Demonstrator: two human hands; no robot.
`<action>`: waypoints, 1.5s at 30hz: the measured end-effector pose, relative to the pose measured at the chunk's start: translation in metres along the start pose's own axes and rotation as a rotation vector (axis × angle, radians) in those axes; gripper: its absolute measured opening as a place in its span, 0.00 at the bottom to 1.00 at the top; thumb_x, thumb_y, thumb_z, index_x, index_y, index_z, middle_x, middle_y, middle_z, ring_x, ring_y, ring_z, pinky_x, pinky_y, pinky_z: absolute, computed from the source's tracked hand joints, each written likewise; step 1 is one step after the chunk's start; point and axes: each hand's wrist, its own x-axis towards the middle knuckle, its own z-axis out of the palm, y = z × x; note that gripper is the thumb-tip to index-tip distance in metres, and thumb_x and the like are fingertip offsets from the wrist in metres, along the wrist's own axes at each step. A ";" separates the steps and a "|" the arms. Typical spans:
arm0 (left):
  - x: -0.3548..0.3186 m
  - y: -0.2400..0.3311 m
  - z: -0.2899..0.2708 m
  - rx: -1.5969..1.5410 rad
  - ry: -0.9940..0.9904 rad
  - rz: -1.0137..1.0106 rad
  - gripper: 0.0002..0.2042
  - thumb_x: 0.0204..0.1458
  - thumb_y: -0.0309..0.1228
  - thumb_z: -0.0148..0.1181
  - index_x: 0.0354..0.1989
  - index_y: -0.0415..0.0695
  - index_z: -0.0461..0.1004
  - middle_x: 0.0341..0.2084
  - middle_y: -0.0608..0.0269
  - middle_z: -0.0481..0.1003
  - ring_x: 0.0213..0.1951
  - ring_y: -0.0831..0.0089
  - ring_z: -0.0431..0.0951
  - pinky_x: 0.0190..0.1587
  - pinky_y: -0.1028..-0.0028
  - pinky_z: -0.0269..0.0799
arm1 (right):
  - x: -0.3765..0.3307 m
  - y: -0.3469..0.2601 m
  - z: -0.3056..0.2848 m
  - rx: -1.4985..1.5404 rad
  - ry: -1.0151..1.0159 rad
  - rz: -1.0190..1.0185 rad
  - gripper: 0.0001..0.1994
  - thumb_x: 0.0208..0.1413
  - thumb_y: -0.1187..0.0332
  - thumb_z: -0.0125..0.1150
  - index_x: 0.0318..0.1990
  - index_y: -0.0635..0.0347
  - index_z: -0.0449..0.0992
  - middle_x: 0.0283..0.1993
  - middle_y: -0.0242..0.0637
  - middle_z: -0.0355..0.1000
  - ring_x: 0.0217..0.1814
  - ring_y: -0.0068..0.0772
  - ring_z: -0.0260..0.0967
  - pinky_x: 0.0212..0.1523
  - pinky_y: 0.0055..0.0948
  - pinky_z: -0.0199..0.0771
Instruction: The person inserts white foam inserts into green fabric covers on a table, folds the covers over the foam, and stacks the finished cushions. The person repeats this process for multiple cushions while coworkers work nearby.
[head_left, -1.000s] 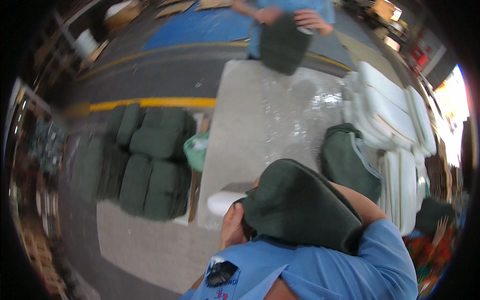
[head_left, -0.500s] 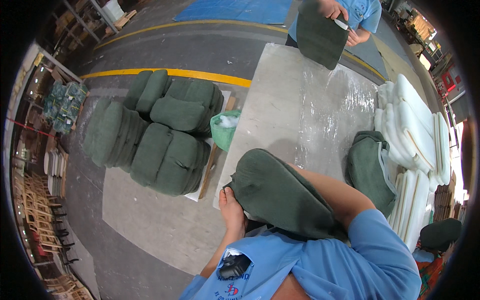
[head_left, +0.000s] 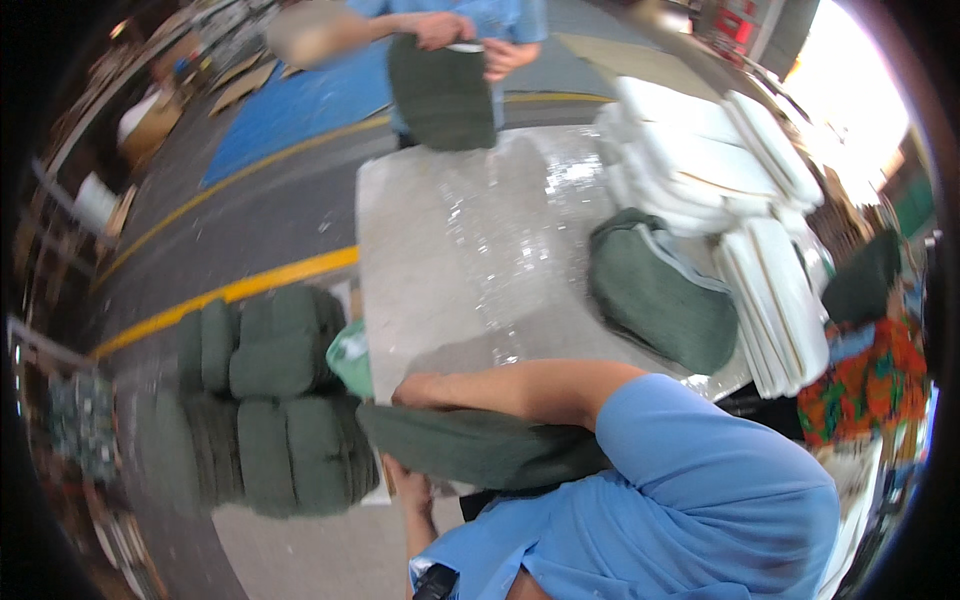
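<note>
A dark green fabric-covered cushion (head_left: 490,446) lies across my front, its far right part tucked under my right arm. My left hand (head_left: 408,488) is closed on the near side of its left end. Reaching over the far side, my right hand (head_left: 414,390) is closed at the same end, with its fingertips hidden behind the fabric. Across the table (head_left: 430,250), a person in a light blue shirt holds another dark green cushion (head_left: 442,95) upright with both hands, something white showing at its top edge.
Green covers with a grey edging (head_left: 660,295) lie on the table's right side. White foam pads (head_left: 690,150) are stacked behind and beside them. On the left stand several piles of green cushions (head_left: 290,440) and a light green bag (head_left: 350,358) with white filling.
My view has swung to the right. My right hand, hidden before, now shows at the cushion's left end, and the cushion has turned flatter across my front.
</note>
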 end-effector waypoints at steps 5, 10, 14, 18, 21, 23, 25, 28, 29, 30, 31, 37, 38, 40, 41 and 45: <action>0.054 0.055 -0.036 0.480 -0.600 -0.289 0.27 0.63 0.25 0.60 0.70 0.37 0.65 0.61 0.53 0.75 0.67 0.60 0.69 0.70 0.64 0.62 | -0.106 0.029 -0.044 -0.109 -0.031 -0.186 0.20 0.62 0.55 0.64 0.53 0.59 0.82 0.52 0.49 0.82 0.56 0.52 0.79 0.54 0.47 0.77; 0.101 0.056 0.013 0.770 -0.757 -0.408 0.27 0.62 0.26 0.60 0.70 0.38 0.65 0.60 0.52 0.75 0.66 0.60 0.70 0.69 0.64 0.63 | -0.278 0.073 -0.086 0.752 -0.195 0.040 0.33 0.72 0.39 0.49 0.67 0.59 0.73 0.58 0.41 0.77 0.52 0.39 0.75 0.56 0.39 0.76; 0.122 0.060 0.065 0.902 -0.830 -0.347 0.27 0.62 0.27 0.60 0.70 0.38 0.65 0.60 0.52 0.76 0.65 0.60 0.71 0.68 0.63 0.64 | -0.383 0.087 -0.039 0.920 0.148 -0.201 0.34 0.63 0.44 0.68 0.67 0.59 0.72 0.59 0.43 0.76 0.56 0.44 0.75 0.57 0.43 0.75; 0.134 0.065 0.100 0.979 -0.908 -0.314 0.28 0.61 0.27 0.61 0.71 0.39 0.66 0.59 0.51 0.76 0.64 0.59 0.71 0.67 0.63 0.65 | -0.414 0.059 0.010 0.561 0.440 0.046 0.35 0.51 0.55 0.80 0.64 0.60 0.73 0.61 0.46 0.76 0.59 0.50 0.75 0.59 0.44 0.73; 0.141 0.069 0.117 1.019 -0.979 -0.289 0.28 0.61 0.28 0.61 0.71 0.39 0.66 0.59 0.51 0.76 0.63 0.59 0.72 0.67 0.63 0.65 | -0.403 0.055 0.045 0.407 0.665 0.081 0.35 0.49 0.56 0.79 0.64 0.58 0.73 0.63 0.46 0.74 0.67 0.47 0.70 0.63 0.47 0.70; 0.147 0.074 0.121 1.043 -1.015 -0.274 0.28 0.61 0.28 0.61 0.71 0.39 0.66 0.58 0.51 0.76 0.63 0.59 0.72 0.66 0.63 0.66 | -0.402 0.046 0.057 0.322 0.725 0.179 0.37 0.48 0.56 0.80 0.66 0.54 0.72 0.67 0.45 0.71 0.72 0.48 0.65 0.67 0.54 0.65; 0.157 0.082 0.117 1.060 -1.039 -0.257 0.28 0.61 0.28 0.61 0.71 0.40 0.66 0.58 0.50 0.77 0.63 0.58 0.73 0.66 0.62 0.66 | -0.410 0.026 0.055 0.201 0.747 0.315 0.40 0.46 0.56 0.81 0.69 0.47 0.71 0.72 0.45 0.65 0.78 0.50 0.58 0.71 0.63 0.59; 0.171 0.092 0.110 1.080 -1.082 -0.230 0.28 0.61 0.29 0.61 0.71 0.40 0.66 0.58 0.50 0.77 0.62 0.58 0.73 0.66 0.62 0.66 | -0.420 0.010 0.071 0.166 0.659 0.620 0.44 0.45 0.56 0.82 0.72 0.34 0.68 0.79 0.45 0.56 0.84 0.56 0.46 0.75 0.73 0.48; 0.175 0.094 0.106 1.087 -1.097 -0.227 0.28 0.60 0.29 0.61 0.71 0.40 0.66 0.57 0.50 0.77 0.62 0.58 0.73 0.65 0.62 0.67 | -0.421 0.009 0.077 0.172 0.658 0.710 0.47 0.43 0.55 0.84 0.74 0.29 0.66 0.80 0.47 0.53 0.84 0.61 0.45 0.78 0.68 0.47; 0.178 0.093 0.102 1.094 -1.112 -0.226 0.29 0.60 0.29 0.61 0.71 0.40 0.66 0.57 0.50 0.77 0.62 0.58 0.73 0.65 0.62 0.67 | -0.420 0.010 0.088 0.208 0.746 0.697 0.46 0.44 0.55 0.84 0.74 0.30 0.67 0.80 0.48 0.53 0.84 0.61 0.45 0.79 0.65 0.48; 0.184 0.094 0.099 1.102 -1.129 -0.223 0.29 0.60 0.29 0.62 0.71 0.40 0.66 0.57 0.50 0.77 0.61 0.58 0.73 0.65 0.62 0.67 | -0.416 0.015 0.097 0.241 0.832 0.681 0.46 0.44 0.56 0.84 0.74 0.31 0.67 0.79 0.49 0.53 0.83 0.61 0.45 0.79 0.63 0.50; 0.205 0.104 0.071 1.151 -1.180 -0.185 0.29 0.60 0.30 0.62 0.71 0.41 0.66 0.56 0.49 0.78 0.60 0.57 0.74 0.64 0.61 0.68 | -0.385 0.038 0.119 0.239 1.197 0.582 0.38 0.47 0.57 0.83 0.68 0.43 0.75 0.69 0.49 0.65 0.71 0.58 0.61 0.73 0.49 0.63; 0.207 0.106 0.065 1.161 -1.183 -0.188 0.29 0.60 0.30 0.62 0.71 0.41 0.66 0.56 0.49 0.78 0.60 0.57 0.75 0.64 0.61 0.68 | -0.381 0.038 0.120 0.244 1.232 0.576 0.37 0.47 0.57 0.83 0.67 0.45 0.76 0.69 0.49 0.66 0.71 0.58 0.61 0.72 0.49 0.64; 0.210 0.107 0.060 1.172 -1.204 -0.179 0.29 0.59 0.31 0.62 0.71 0.42 0.66 0.56 0.49 0.78 0.60 0.57 0.75 0.63 0.61 0.69 | -0.375 0.036 0.126 0.253 1.302 0.573 0.35 0.47 0.57 0.83 0.65 0.50 0.77 0.67 0.48 0.68 0.71 0.57 0.62 0.71 0.49 0.65; 0.213 0.110 0.054 1.175 -1.194 -0.174 0.29 0.59 0.31 0.62 0.71 0.42 0.66 0.56 0.48 0.78 0.59 0.57 0.75 0.63 0.61 0.69 | -0.368 0.031 0.123 0.265 1.317 0.580 0.34 0.48 0.56 0.82 0.63 0.54 0.77 0.65 0.47 0.70 0.70 0.56 0.63 0.69 0.49 0.66; 0.218 0.123 0.038 1.205 -1.178 -0.170 0.30 0.59 0.32 0.63 0.71 0.42 0.67 0.55 0.48 0.78 0.59 0.56 0.76 0.62 0.61 0.69 | -0.334 -0.006 0.139 0.291 1.340 0.543 0.34 0.48 0.55 0.82 0.63 0.50 0.78 0.64 0.47 0.72 0.70 0.56 0.64 0.69 0.49 0.67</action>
